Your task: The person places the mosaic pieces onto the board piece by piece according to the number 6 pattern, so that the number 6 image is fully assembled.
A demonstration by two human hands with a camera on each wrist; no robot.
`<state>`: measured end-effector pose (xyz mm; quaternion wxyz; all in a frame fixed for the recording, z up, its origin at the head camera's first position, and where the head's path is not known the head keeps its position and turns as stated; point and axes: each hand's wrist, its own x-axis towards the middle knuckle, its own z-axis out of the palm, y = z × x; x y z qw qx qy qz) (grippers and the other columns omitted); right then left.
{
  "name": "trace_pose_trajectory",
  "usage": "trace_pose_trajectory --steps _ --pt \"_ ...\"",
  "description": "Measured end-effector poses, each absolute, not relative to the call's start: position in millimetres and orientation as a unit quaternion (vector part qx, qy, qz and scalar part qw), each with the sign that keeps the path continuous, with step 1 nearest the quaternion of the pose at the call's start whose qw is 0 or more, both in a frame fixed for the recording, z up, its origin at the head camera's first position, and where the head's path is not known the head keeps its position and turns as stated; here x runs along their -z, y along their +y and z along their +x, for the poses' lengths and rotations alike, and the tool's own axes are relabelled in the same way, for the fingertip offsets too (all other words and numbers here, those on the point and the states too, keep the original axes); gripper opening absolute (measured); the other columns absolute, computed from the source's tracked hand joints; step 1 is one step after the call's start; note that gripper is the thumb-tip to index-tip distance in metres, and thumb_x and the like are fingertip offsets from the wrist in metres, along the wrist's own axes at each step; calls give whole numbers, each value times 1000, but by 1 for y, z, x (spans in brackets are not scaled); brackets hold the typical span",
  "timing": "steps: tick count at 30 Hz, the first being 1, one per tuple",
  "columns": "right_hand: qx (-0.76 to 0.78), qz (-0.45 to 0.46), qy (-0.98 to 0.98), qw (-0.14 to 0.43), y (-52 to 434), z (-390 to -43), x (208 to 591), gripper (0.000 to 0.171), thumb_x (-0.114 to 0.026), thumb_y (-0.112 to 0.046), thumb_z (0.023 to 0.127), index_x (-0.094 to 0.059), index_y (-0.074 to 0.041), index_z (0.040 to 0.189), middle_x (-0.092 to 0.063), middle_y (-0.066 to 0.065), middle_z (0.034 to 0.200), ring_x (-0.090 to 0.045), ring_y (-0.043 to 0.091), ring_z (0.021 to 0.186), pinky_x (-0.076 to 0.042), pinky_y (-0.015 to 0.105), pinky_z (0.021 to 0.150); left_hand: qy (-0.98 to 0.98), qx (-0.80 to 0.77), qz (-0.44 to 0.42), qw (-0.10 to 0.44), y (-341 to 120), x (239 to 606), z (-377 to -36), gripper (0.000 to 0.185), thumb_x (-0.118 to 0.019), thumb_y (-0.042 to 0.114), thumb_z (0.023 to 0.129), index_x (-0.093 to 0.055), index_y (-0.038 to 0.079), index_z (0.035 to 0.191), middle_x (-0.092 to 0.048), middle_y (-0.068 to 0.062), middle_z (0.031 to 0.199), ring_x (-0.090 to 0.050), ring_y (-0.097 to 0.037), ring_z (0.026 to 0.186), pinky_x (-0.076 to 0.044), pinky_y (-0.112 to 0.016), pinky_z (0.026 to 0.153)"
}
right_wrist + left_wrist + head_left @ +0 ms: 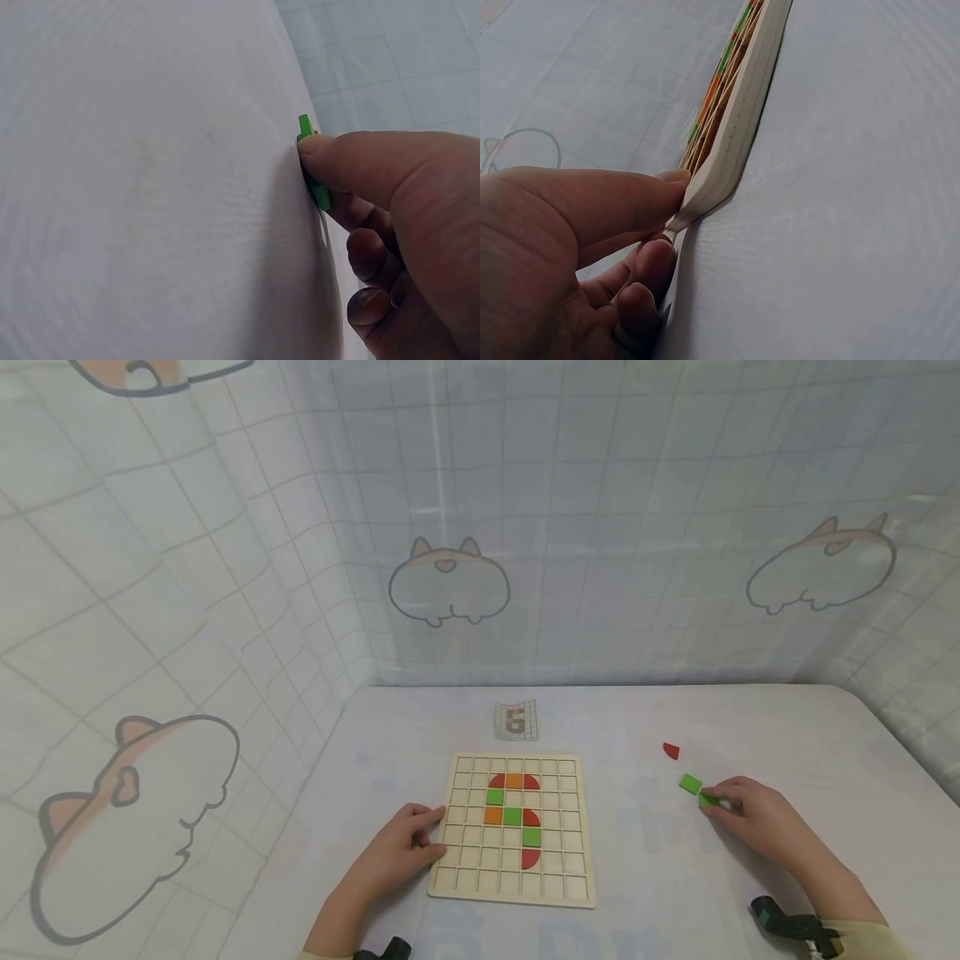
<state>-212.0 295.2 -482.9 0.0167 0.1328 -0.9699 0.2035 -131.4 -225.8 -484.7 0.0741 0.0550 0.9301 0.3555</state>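
Observation:
A light wooden grid board lies on the table, with red quarter-round, green square and orange square tiles set in some of its cells. At its left edge, my left hand rests with thumb and forefinger touching the rim, spaced apart. The left wrist view shows the thumb against the board's side. Off to the right, my right hand pinches a green square tile between thumb and fingers, close to the tabletop. A second green square tile lies just beyond it.
A red quarter-round tile lies farther back on the right. Behind the board is a small slip of paper printed with a coloured grid pattern. Cloth walls with animal drawings surround the white table.

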Motion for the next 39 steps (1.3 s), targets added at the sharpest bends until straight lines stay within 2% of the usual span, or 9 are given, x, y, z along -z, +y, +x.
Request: trace_pose_trajectory --steps 7,10,16,28,39 --pt "-218 132 -967 19 291 -209 474 32 -72 -33 74 -69 -14 100 -60 3 98 -51 18 79 -43 38 66 931 -354 47 74 -226 488 -133 61 -70 38 76 -50 21 130 -43 6 106 -47 -11 78 -40 -23 61" --pt "-228 131 -965 13 285 -207 468 31 -72 -34 75 -69 -17 100 -59 1 97 -49 17 78 -42 34 63 931 -354 48 73 -227 489 -133 61 -70 38 76 -50 21 130 -43 6 106 -47 -10 78 -40 -23 62" --pt "-229 178 -956 37 268 -201 458 24 -71 -30 76 -69 -22 99 -56 -7 95 -47 13 76 -40 25 57 931 -355 48 75 -226 488 -133 60 -70 37 76 -50 20 130 -43 6 105 -47 -11 78 -40 -23 62" --pt "-244 200 -949 28 211 -190 444 23 -73 -31 74 -69 -28 97 -56 -13 94 -51 8 80 -45 26 64 931 -353 55 73 -226 487 -133 59 -69 36 77 -50 18 130 -44 5 104 -47 -11 78 -39 -23 63" --pt "-243 273 -930 25 169 -181 448 23 -73 -29 74 -71 -23 96 -54 -16 89 -52 5 81 -45 21 66 932 -350 63 72 -227 486 -132 58 -69 36 78 -51 18 130 -43 5 103 -47 -10 78 -39 -23 64"
